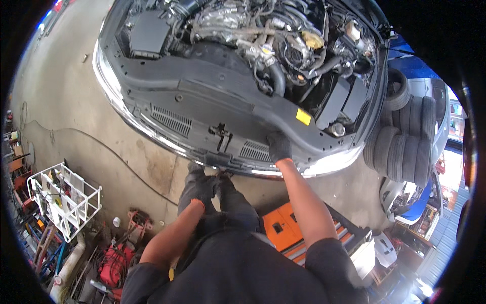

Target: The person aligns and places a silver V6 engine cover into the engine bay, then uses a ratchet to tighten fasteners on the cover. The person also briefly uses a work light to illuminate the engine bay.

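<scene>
My right hand [279,148], in a dark glove, is at the black plastic front cover [217,106] of a car's engine bay, beside the right slotted vent [255,151]. Its fingers look curled, and whatever they grip is lost against the black plastic. Lower and to the left, my left hand [201,189], also gloved, is in front of my dark trousers, just short of the bumper edge. Its fingers blend into the dark cloth. The hood latch [220,133] sits in the middle of the cover, between the two vents.
Behind the cover is the exposed engine [263,38]. Stacked tires [405,147] stand at the right. An orange tool chest [283,230] is near my right side. At the left are a white wire rack [66,200] and a hose [109,149] across the floor.
</scene>
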Demonstrator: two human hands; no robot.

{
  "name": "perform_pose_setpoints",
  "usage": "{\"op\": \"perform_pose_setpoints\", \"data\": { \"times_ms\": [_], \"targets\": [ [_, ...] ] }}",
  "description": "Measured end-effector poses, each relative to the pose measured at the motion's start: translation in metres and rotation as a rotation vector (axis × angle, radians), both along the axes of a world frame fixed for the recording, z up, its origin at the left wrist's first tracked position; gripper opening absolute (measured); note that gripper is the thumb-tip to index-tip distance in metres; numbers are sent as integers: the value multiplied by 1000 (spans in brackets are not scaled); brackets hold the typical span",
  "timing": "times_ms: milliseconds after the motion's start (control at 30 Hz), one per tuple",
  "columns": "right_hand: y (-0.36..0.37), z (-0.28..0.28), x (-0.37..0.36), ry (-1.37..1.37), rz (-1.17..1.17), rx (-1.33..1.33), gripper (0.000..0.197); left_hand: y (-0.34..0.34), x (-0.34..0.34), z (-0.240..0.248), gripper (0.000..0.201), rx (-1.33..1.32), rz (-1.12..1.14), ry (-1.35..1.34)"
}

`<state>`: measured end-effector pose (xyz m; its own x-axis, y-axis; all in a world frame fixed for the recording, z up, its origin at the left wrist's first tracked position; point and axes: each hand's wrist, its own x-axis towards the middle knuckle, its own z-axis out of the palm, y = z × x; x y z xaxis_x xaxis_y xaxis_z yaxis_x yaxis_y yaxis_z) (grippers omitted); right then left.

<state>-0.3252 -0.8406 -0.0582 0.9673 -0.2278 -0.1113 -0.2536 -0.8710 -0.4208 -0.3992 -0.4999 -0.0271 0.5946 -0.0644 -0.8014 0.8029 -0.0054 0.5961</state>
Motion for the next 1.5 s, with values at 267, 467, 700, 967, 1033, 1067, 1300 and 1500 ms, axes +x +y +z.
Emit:
{"op": "perform_pose_setpoints", "data": {
  "times_ms": [267, 467, 700, 967, 1033, 1067, 1300, 1500],
  "targets": [
    [11, 4, -1, -5, -220, 62, 13, 5, -11, -22, 27, -139, 81, 50],
    [21, -5, -2, -85, -434, 141, 19, -1, 3, 20, 27, -167, 157, 139],
    [18, -14, 10, 102, -543, 56, 31, -20, 19, 42, 24, -433, 256, 105],
    [23, -19, -1, -24, -618, 456, 37, -19, 29, 49, 21, -509, 183, -191],
    [18, -12, -7, -78, -710, 744, 31, -18, 34, 46, 24, -751, 384, 95],
    [14, -5, -10, -71, -815, 864, 26, -16, 37, 43, 24, -734, 365, 122],
    [33, 18, -11, -138, -833, 660, 25, -18, 25, 22, 16, -353, 131, -203],
    [26, 13, 7, -21, -537, 167, 30, -3, 31, 16, 21, -655, 423, 233]
  ]
}}
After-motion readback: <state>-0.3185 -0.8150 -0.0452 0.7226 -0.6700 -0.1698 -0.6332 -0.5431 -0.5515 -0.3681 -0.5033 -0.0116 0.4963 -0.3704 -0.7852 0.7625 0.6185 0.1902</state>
